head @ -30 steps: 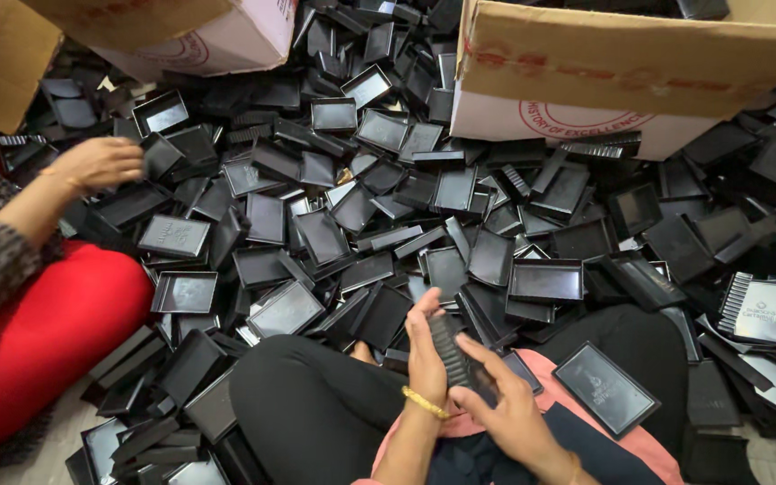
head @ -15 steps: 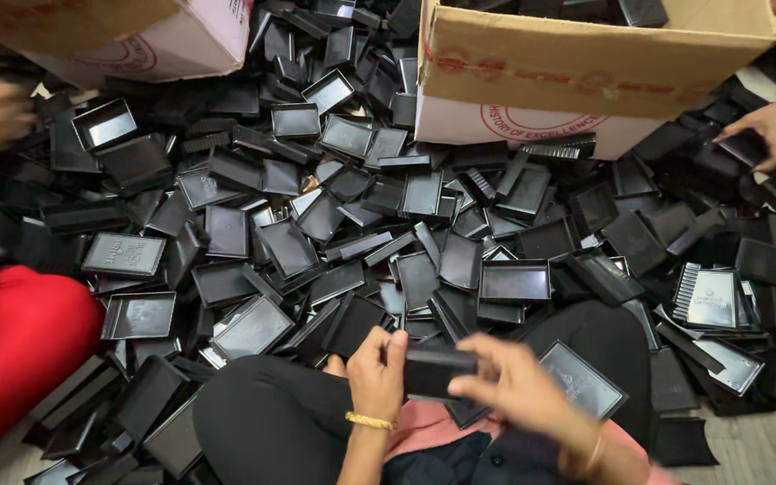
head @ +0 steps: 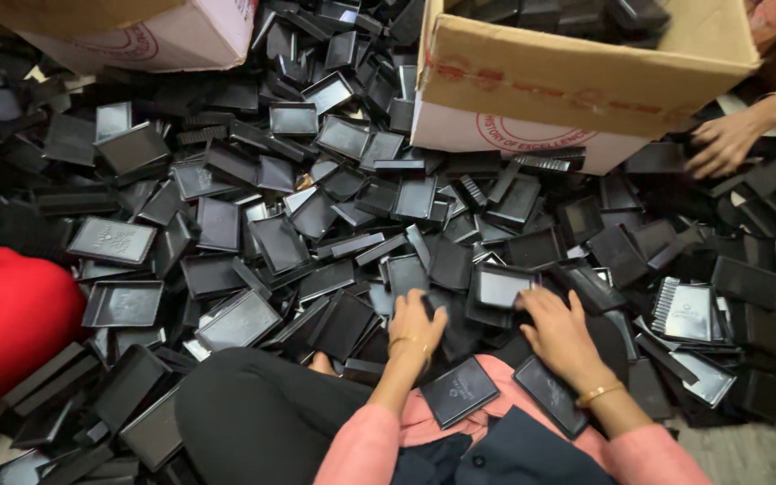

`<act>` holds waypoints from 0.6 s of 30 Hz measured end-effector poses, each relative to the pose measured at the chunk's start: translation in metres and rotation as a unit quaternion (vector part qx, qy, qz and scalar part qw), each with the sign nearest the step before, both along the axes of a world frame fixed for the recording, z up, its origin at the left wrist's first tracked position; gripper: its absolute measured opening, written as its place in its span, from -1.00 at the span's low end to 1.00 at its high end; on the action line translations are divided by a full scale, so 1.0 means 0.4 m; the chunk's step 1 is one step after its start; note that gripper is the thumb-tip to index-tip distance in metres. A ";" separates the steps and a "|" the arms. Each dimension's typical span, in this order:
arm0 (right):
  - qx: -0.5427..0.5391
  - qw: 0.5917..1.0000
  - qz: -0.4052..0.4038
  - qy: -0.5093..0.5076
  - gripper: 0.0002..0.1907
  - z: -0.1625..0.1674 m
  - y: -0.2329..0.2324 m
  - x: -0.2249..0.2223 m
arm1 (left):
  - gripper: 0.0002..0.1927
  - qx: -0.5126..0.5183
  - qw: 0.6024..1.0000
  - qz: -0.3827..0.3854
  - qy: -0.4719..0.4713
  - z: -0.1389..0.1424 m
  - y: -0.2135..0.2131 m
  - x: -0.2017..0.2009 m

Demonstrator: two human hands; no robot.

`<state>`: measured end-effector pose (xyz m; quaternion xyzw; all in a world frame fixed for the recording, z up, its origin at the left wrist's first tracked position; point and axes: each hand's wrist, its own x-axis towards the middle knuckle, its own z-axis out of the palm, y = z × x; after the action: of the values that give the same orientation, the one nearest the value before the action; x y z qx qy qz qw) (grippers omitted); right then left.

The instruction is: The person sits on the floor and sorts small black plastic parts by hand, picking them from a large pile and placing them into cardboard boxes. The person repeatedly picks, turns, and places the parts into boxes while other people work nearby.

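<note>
A deep pile of black plastic trays and lids (head: 280,242) covers the floor in front of me. My left hand (head: 416,325) lies palm down on the pile near my knee, fingers apart, with a gold bangle on the wrist. My right hand (head: 559,330) also rests palm down, and its fingertips touch the edge of a shallow black tray (head: 501,287). Neither hand grips anything. Two flat black lids (head: 460,392) lie on my lap between my arms.
A cardboard box (head: 586,85) holding black pieces stands at the top right, and another box (head: 145,36) at the top left. Another person's hand (head: 725,142) reaches into the pile at the right. A person's red-clothed leg (head: 6,323) is at the left.
My hands held a stack of black pieces together over my lap; now they are apart and down on the pile, with nothing in them. The view has shifted forward and right.
</note>
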<state>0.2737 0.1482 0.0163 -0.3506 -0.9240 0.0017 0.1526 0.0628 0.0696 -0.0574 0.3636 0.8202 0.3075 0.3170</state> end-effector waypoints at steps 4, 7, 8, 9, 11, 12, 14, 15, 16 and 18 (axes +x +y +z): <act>-0.261 0.924 -0.256 0.108 -0.64 -0.030 -0.001 0.132 | -0.63 0.121 0.989 -0.059 -0.068 -0.007 -0.084 -0.009; -0.389 0.812 -0.200 0.386 -0.64 -0.043 -0.016 0.225 | -0.67 0.139 0.951 -0.075 -0.266 0.007 -0.165 -0.024; -0.439 0.771 -0.189 0.422 -0.60 -0.048 -0.024 0.250 | -0.68 0.180 0.921 -0.085 -0.336 0.010 -0.189 -0.030; -0.487 0.724 -0.177 0.455 -0.56 -0.051 -0.034 0.273 | -0.68 0.217 0.884 -0.093 -0.404 0.012 -0.213 -0.037; -0.473 0.748 -0.201 0.421 -0.52 -0.052 -0.051 0.309 | -0.68 0.205 0.888 -0.097 -0.399 0.012 -0.247 -0.052; -0.409 0.811 -0.234 0.347 -0.52 -0.049 -0.060 0.323 | -0.68 0.201 0.891 -0.099 -0.396 0.011 -0.261 -0.061; -0.279 0.901 -0.254 0.215 -0.56 -0.038 -0.073 0.346 | -0.67 0.161 0.960 -0.058 -0.223 0.010 -0.272 -0.075; -0.217 0.932 -0.240 0.161 -0.58 -0.031 -0.080 0.355 | -0.67 0.140 0.980 -0.036 -0.134 0.012 -0.274 -0.084; -0.152 0.957 -0.223 0.107 -0.60 -0.025 -0.087 0.360 | -0.63 0.153 0.960 -0.002 -0.237 0.017 -0.276 -0.092; -0.249 0.920 -0.291 0.083 -0.49 -0.017 -0.100 0.359 | -0.57 0.170 0.884 0.065 -0.430 0.040 -0.281 -0.111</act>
<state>0.4171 0.1081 0.0095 -0.6292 -0.7351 0.2160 0.1306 0.0186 -0.0428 -0.0414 0.1900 0.5598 0.5884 0.5516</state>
